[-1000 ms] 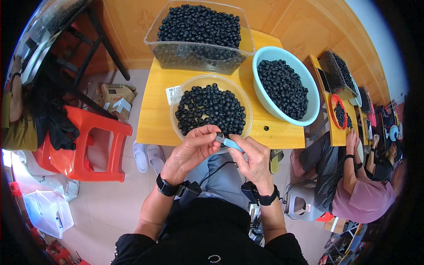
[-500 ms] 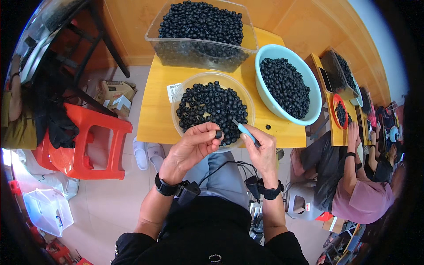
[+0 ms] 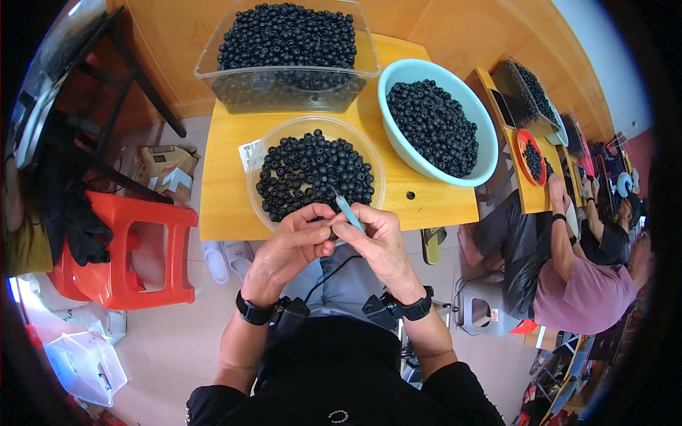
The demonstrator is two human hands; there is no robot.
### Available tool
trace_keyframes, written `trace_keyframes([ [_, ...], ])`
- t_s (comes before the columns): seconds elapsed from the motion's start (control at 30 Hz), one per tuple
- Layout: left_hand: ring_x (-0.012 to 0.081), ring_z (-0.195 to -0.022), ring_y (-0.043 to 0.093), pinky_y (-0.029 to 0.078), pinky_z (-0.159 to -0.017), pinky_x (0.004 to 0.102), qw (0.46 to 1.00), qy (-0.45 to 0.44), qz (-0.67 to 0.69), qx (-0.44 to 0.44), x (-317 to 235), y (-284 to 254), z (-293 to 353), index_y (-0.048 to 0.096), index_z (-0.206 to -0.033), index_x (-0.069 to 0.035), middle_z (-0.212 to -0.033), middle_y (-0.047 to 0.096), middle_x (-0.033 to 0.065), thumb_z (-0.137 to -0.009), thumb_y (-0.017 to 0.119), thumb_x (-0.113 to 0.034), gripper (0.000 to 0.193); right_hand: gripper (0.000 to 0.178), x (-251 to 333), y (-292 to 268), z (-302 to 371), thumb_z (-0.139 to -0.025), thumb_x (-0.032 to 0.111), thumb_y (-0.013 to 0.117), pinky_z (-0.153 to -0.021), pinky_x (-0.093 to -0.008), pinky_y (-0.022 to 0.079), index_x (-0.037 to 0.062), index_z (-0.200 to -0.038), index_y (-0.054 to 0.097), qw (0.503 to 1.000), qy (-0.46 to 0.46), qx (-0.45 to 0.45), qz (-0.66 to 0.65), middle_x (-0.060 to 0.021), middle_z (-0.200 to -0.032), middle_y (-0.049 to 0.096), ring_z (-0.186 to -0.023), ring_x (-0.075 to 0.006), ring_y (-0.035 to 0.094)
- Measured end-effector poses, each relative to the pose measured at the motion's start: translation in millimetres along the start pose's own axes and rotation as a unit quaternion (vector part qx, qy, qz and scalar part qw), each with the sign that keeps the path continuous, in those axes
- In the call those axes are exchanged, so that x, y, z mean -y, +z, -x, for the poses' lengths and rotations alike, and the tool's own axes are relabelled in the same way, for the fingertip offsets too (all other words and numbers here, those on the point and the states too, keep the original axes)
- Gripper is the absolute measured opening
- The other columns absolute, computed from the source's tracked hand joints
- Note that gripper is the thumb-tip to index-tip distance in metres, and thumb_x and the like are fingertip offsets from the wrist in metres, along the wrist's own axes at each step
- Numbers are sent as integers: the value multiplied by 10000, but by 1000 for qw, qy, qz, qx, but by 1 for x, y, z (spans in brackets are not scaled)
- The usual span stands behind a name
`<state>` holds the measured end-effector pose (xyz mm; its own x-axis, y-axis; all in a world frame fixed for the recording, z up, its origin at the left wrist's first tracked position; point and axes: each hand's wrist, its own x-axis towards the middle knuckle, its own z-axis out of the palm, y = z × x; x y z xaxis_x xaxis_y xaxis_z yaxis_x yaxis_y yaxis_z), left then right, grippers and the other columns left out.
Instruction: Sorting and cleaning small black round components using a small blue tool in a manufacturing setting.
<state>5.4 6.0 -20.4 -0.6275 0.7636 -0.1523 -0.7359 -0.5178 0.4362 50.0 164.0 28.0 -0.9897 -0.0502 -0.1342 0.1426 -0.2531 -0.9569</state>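
Observation:
My left hand (image 3: 293,245) and my right hand (image 3: 376,241) meet at the near edge of a small yellow table (image 3: 227,192). Between the left fingertips sits one dark berry (image 3: 332,231). The right hand grips a thin light-blue tool (image 3: 348,211), its tip pointing up over a clear round bowl (image 3: 266,153) of dark round berries (image 3: 312,174). Both wrists wear black bands.
A clear rectangular tub (image 3: 284,89) of berries stands at the table's back, a light-blue basin (image 3: 485,153) of berries at the right. One loose berry (image 3: 410,194) lies on the table. A red stool (image 3: 121,255) stands left. Other people (image 3: 568,284) sit at tables on the right.
Half a second ago my left hand reached into the clear bowl with the right hand apart; now both hands are together again at the table's edge, a berry in the left fingers.

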Motion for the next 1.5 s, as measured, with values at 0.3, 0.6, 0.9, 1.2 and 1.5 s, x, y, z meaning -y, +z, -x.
trace_keyframes([
  [0.3,140,-757,617,523,-677,248,996,4,-83,-44,-9,21,4,528,-1086,-59,-973,604,54,-844,624,-93,262,134,-1,-8,5,-769,55,684,-569,-198,398,1,-886,650,983,-54,-28,173,8,-734,585,-636,-44,504],
  [0.6,115,-701,591,482,-624,236,844,158,-464,-220,-31,-5,7,614,-973,14,-853,631,61,-803,603,-24,175,264,66,-129,-41,-817,136,655,-671,-247,446,2,-1043,636,863,-221,-261,373,-4,-810,605,-714,-64,510],
  [0.9,193,-678,575,470,-637,309,643,97,-734,-196,-15,7,1,630,-913,-42,-811,597,76,-669,683,-65,251,292,26,-85,1,-793,53,658,-674,-214,444,-6,-1075,611,848,-204,-252,420,-41,-886,620,-771,-72,535],
  [1.2,270,-712,563,453,-641,356,579,135,-785,-174,-4,-5,-6,580,-820,-35,-780,543,117,-674,636,-51,157,220,-11,-58,22,-787,45,659,-527,-213,382,-16,-997,631,896,-113,-214,373,-27,-677,566,-576,-60,440],
  [1.5,218,-705,592,460,-608,315,659,142,-726,-131,-17,-6,-4,585,-870,-21,-789,565,85,-677,662,22,212,188,-21,-50,32,-787,52,661,-536,-228,395,-21,-960,643,907,-63,-214,356,-48,-651,565,-575,-75,458],
])
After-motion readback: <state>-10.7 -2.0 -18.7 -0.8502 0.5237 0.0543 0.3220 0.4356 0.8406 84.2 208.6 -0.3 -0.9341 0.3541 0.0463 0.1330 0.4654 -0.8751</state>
